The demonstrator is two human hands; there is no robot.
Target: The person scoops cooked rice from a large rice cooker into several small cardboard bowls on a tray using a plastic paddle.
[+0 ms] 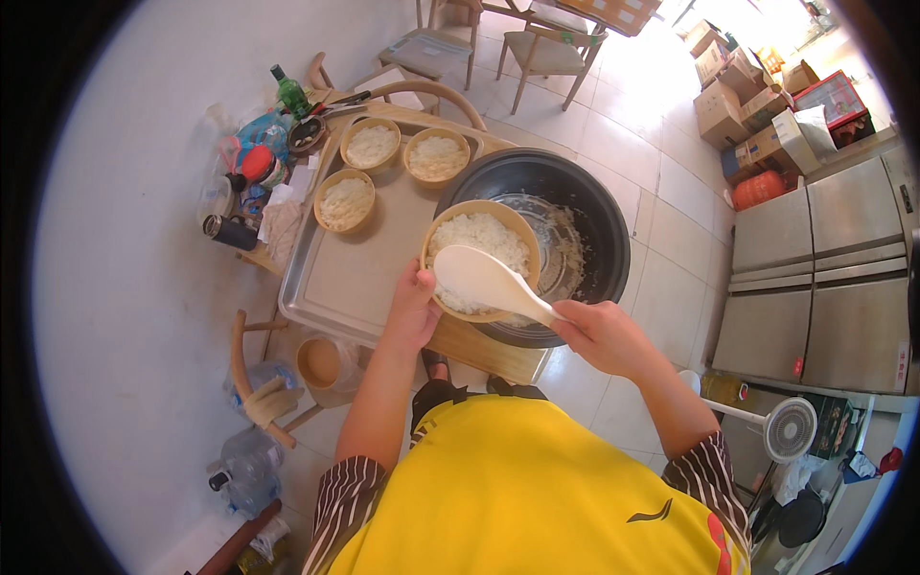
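Observation:
My left hand grips the rim and side of a yellow bowl filled with white rice. A white rice paddle lies over the rice, its handle in my right hand. Partly beneath the bowl stands a large dark cooking pot, with rice clinging to its base and wall. On the metal tray to the left are several similar bowls of rice, one nearer and two farther back, at left and right.
Tray and pot rest on a wooden table. A green bottle, a red-lidded jar and a dark flask crowd its left side. A wooden chair stands near left. Steel cabinets line the right.

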